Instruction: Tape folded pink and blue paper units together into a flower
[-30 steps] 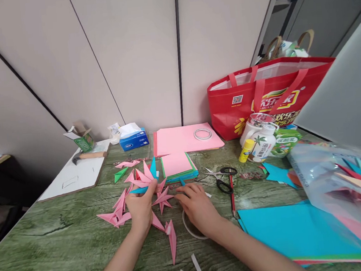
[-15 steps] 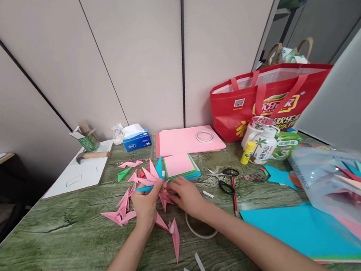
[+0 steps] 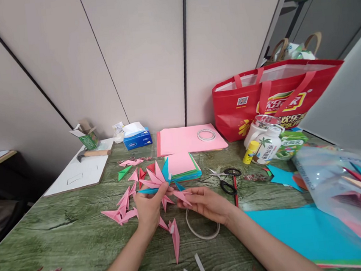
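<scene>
A fan-like paper flower (image 3: 153, 180) of folded pink and blue points is held up in my left hand (image 3: 150, 208), its fingers closed on the base. My right hand (image 3: 208, 204) pinches a pink folded paper piece (image 3: 183, 196) at the flower's right side; whether that piece is joined to the flower, I cannot tell. Around and below my left hand lie several loose pink folded pieces (image 3: 120, 211), and one pink piece (image 3: 175, 240) stands out nearer me. Under my right wrist a roll of white tape (image 3: 193, 232) lies flat.
Behind my hands is a stack of square papers (image 3: 181, 164). Scissors (image 3: 226, 178) and a red pencil (image 3: 236, 196) lie to the right, past them blue sheets (image 3: 292, 231), a glue stick (image 3: 251, 152) and a red bag (image 3: 229, 113). White strips (image 3: 201, 267) lie in front. A hammer (image 3: 93, 153) is far left.
My right hand has shifted right and turned, now showing a pink folded piece between its fingers. My left hand still holds the flower. The view has shifted slightly.
</scene>
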### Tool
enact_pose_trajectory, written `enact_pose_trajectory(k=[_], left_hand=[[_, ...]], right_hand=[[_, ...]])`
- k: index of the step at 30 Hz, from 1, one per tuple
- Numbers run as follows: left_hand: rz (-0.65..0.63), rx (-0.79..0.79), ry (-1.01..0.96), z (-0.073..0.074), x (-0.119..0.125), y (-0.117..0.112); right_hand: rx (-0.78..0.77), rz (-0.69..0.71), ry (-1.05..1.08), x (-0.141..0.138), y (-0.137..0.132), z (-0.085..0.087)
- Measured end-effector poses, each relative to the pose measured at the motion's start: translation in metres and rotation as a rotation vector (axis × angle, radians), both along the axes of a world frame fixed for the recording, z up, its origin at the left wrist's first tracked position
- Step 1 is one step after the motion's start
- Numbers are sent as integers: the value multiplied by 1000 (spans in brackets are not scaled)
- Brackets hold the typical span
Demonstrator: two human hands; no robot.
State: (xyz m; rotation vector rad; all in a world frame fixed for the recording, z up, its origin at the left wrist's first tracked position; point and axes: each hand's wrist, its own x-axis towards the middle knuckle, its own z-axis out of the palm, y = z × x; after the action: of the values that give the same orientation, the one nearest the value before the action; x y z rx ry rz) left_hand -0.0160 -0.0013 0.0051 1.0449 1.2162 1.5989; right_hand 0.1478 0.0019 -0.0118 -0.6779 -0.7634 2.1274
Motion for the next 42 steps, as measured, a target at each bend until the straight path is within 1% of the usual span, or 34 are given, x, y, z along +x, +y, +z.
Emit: enact_pose_trajectory(k=[3,5,8,12,17,19,21,24,26,29,32,36,42], left_hand=[[-26,-55,-20,0,1,0],[-69,-84,-69,2,2,-1],[-126,-133,-170,4,3,0],[-136,-200,-250,7,4,1],[-197,-270,-248,7,7,1],[-212,-279,-243,7,7,1],[-226,-286,-218,6,8,0],[-246,-301,-129,3,9,0],[-265,-303,-83,1,10,-1],[-289,-301,-64,-3,11,-2],[-285,-302,5,-4,12,-3],[-290,-302,105,-2,13,-4],[-272,-280,93,0,15,-4]], right_hand=[[-5,82,-33,-2,-3,1],[-15,68,-47,-2,-4,0],[-6,-48,-43,-2,-4,-1],[71,-257,-41,-3,-3,2],[179,-375,-94,-4,-1,2],[242,-439,-177,-4,0,0],[337,-510,-279,-4,1,-3],[538,-587,-450,-4,0,-4],[673,-637,-611,-3,-3,-3],[806,-704,-790,-3,-6,0],[866,-732,-857,-3,-8,2],[911,-742,-896,-4,-9,1],[911,-713,-919,-5,-9,-1]])
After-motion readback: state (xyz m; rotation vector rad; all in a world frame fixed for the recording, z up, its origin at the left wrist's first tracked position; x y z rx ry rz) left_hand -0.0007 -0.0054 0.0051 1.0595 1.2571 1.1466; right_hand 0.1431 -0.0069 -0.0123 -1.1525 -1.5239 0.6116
